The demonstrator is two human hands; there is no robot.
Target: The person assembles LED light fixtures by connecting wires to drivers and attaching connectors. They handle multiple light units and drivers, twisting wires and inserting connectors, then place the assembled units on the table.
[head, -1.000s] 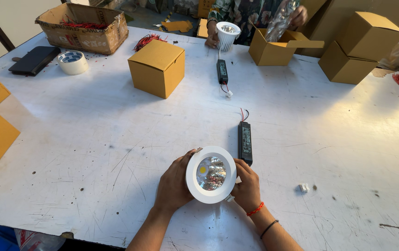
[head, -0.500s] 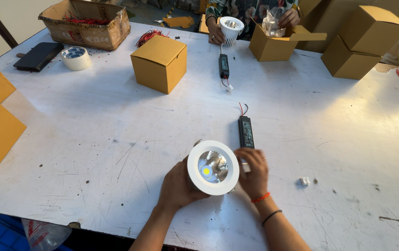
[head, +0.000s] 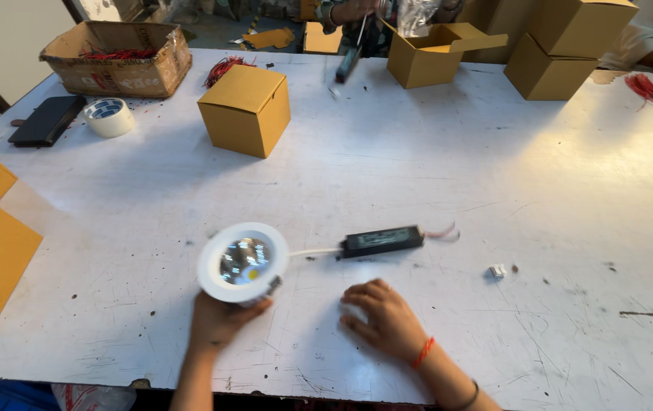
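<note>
1. My left hand [head: 220, 323] grips the white round downlight [head: 242, 262] from below, face up.
2. Its black driver box [head: 382, 240] lies right of the downlight, long axis crosswise, joined by a white lead.
3. My right hand [head: 383, 318] rests flat, holding nothing, nearer the driver.

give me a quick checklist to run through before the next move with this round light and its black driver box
1. Left hand grips the white round downlight from below: ok.
2. Right hand is free, palm down on the table: ok.
3. White lead joins light to black driver box with no snag: ok.
4. Driver box lies flat on the table, apart from both hands: ok.
5. Red wire ends of the driver bare or capped: cannot tell.
6. Small white part lies loose, right of the driver: not ok.
</note>
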